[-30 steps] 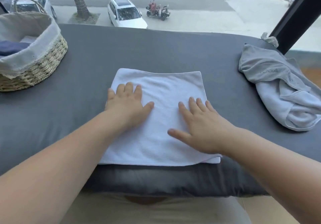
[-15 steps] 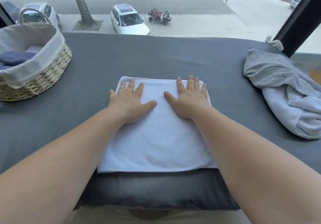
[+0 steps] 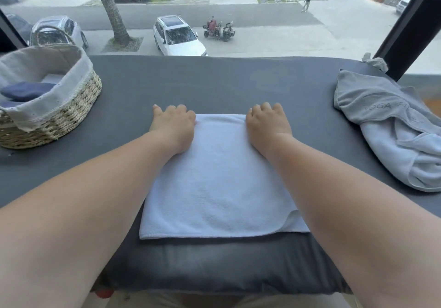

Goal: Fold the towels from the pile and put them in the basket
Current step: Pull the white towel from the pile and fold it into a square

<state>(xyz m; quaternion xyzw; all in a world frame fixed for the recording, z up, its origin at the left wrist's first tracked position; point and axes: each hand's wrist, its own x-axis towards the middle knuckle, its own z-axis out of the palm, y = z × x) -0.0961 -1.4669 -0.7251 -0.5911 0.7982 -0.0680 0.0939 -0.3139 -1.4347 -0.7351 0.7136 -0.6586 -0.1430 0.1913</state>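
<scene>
**Ana:** Grey padded tabletop [image 3: 214,85] by a big window, parked cars down below. Far left, a woven basket [image 3: 71,114] with a dark blue folded towel [image 3: 26,90] inside.

**Ben:** Centre now: left hand [image 3: 173,128] and right hand [image 3: 267,126] sit on the far corners of the white towel [image 3: 214,178], fingers curled over its far edge, close together. Whether they pinch it, I cannot tell.

**Ana:** Far right, a crumpled grey towel [image 3: 381,121], well apart.
</scene>
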